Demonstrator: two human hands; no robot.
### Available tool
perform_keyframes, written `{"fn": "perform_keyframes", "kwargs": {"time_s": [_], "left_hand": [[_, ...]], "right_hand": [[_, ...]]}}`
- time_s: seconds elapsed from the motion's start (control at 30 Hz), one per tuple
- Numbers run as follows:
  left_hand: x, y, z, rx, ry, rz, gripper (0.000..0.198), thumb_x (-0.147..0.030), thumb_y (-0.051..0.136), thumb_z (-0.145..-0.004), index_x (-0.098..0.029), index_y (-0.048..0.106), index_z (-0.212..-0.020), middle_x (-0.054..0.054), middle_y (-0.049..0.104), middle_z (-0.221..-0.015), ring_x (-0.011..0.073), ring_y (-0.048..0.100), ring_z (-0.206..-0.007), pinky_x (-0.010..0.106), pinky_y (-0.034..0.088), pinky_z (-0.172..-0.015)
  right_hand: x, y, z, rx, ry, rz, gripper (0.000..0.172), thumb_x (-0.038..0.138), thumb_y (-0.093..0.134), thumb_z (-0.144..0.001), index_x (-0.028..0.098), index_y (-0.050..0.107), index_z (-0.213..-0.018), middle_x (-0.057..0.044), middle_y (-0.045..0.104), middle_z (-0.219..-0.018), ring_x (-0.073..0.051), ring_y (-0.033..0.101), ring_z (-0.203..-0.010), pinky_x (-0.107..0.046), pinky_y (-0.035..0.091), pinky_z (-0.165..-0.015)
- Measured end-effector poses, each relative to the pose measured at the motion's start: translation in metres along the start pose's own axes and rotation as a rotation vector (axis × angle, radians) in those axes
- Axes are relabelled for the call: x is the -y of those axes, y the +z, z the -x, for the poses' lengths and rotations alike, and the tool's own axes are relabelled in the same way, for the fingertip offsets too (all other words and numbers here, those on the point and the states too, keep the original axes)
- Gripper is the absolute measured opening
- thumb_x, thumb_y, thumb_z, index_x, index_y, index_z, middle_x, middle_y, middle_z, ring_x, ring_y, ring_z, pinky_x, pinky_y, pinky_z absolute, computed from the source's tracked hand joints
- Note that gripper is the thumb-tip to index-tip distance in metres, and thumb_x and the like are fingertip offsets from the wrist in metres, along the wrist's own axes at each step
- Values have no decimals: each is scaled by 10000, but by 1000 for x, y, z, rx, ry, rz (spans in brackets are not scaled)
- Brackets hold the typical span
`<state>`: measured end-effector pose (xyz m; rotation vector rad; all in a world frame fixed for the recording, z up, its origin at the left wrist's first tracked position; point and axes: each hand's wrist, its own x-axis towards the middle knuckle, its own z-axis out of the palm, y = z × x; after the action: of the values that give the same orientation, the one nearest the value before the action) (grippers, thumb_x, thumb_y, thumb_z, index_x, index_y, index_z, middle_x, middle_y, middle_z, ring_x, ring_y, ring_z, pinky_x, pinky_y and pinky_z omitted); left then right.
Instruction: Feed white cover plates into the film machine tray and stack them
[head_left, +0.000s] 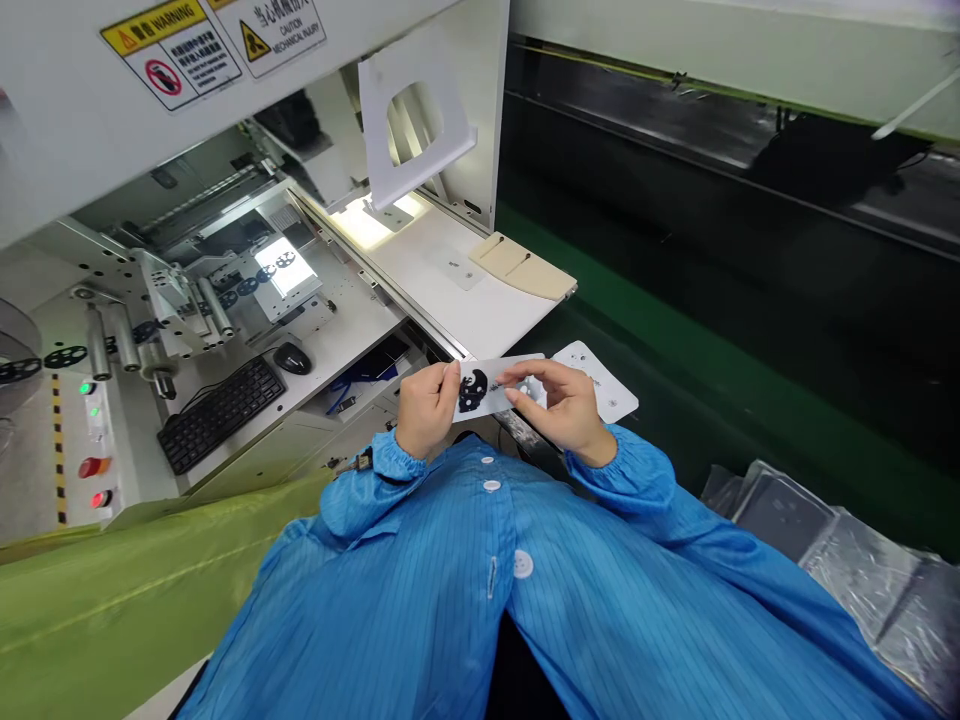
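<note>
Both hands hold a white strip [489, 385] with a black round part stuck on it, close to my chest. My left hand [426, 408] pinches the strip's left end. My right hand [559, 402] grips its right end, fingers curled over it. A second white sheet [606, 385] with small marks lies just beyond my right hand. Blue coat sleeves cover both arms.
A white machine stands at the left with a lit tray [465, 275], a black keyboard [221, 412], a mouse [292, 357], rollers and warning labels. A dark green conveyor [720, 400] runs on the right. Plastic-wrapped trays [847, 560] lie at the lower right.
</note>
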<state>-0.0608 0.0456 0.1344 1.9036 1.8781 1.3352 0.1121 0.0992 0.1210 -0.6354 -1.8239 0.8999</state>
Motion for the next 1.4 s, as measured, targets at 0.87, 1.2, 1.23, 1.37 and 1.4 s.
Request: {"fn": "perform_keyframes", "kwargs": {"time_s": [0.87, 1.2, 1.23, 1.37, 1.4], "left_hand": [[-4, 2, -3, -65, 49, -32, 393, -259, 417, -909, -177, 385, -525, -35, 381, -470, 67, 357, -448, 232, 267, -465], [-9, 0, -3, -15, 181, -76, 332, -235, 405, -907, -171, 505, -596, 1, 512, -518, 86, 453, -487, 225, 333, -493], [-9, 0, -3, -9, 188, -77, 329, -233, 402, -907, -170, 512, -604, 6, 526, -530, 88, 468, -500, 223, 345, -503], [-9, 1, -3, -27, 189, -79, 327, -229, 410, -903, -168, 515, -600, 6, 525, -528, 88, 463, -497, 224, 343, -504], [-9, 1, -2, -41, 177, -78, 335, -231, 413, -903, -169, 503, -586, -1, 504, -511, 84, 442, -480, 225, 328, -492]], "right_hand": [[-14, 13, -10, 63, -487, 373, 147, 139, 435, -891, 193, 571, -882, -74, 600, -846, -196, 543, -845, -393, 487, -756], [-10, -2, -32, 156, -461, 355, 114, 238, 504, -895, 222, 617, -898, -43, 633, -812, -173, 549, -819, -366, 454, -740], [-10, -2, -32, 167, -470, 378, 123, 233, 493, -901, 223, 613, -877, -39, 628, -803, -172, 539, -819, -364, 444, -744], [-8, 3, -29, 173, -463, 475, 188, 181, 430, -916, 203, 589, -818, -44, 595, -778, -169, 509, -794, -356, 426, -739], [-8, 5, -26, 156, -469, 495, 192, 164, 422, -913, 196, 584, -815, -50, 589, -781, -172, 504, -794, -358, 426, -739]]}}
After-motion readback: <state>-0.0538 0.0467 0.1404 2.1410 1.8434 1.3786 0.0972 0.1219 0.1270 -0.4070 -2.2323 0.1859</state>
